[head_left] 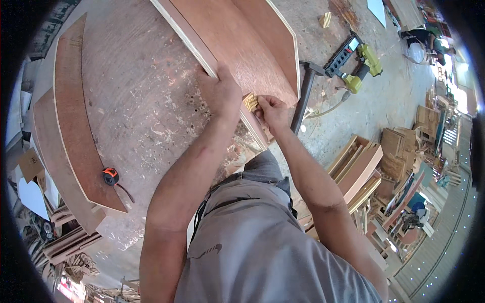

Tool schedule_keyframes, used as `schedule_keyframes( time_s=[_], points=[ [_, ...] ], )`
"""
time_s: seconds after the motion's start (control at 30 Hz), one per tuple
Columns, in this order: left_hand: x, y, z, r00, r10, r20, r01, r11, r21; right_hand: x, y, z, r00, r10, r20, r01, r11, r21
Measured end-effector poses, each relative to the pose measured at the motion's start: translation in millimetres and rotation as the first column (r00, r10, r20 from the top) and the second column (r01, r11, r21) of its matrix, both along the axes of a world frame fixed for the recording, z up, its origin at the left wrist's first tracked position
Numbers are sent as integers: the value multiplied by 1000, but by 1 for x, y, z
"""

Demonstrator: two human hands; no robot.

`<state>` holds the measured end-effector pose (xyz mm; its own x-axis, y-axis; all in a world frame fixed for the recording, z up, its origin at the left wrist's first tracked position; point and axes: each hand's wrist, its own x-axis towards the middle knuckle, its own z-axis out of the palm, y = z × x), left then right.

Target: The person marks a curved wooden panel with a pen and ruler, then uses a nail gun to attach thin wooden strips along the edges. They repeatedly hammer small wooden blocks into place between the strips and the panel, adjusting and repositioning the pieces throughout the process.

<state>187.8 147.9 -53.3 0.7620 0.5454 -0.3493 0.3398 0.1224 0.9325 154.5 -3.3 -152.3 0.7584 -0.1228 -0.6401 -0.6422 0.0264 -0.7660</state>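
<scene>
A plywood trough [247,55] with raised sides lies across the worktable in front of me. My left hand [221,96] is closed over the pale edge of its left side, the thumb outside and the fingertips hidden. Between finger and thumb, my right hand [273,112] pinches a small striped wooden block [249,102], held against the inner face of that same side near the trough's near end. Close by on the right, a hammer [301,96] lies with its head touching or just beside the trough's right side; I cannot tell which.
A yellow-green nail gun [359,70] with a hose rests on the right. Another striped block [325,20] sits farther off. At left, an orange and black tape measure [110,176] lies on a curved plywood strip [70,101]. Wooden frames [356,169] stand low at right. A person [429,40] is far right.
</scene>
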Motion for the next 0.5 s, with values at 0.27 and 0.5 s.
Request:
schedule_keyframes(
  time_s=[0.27,0.5],
  points=[
    [2,-1,-9,996,71,-60,-62,989,132,-28,-4,-17,711,393,584,-20,840,-542],
    [1,-4,-1,998,68,-1,-67,986,153,-24,-13,-29,841,325,433,-185,924,-334]
  ],
)
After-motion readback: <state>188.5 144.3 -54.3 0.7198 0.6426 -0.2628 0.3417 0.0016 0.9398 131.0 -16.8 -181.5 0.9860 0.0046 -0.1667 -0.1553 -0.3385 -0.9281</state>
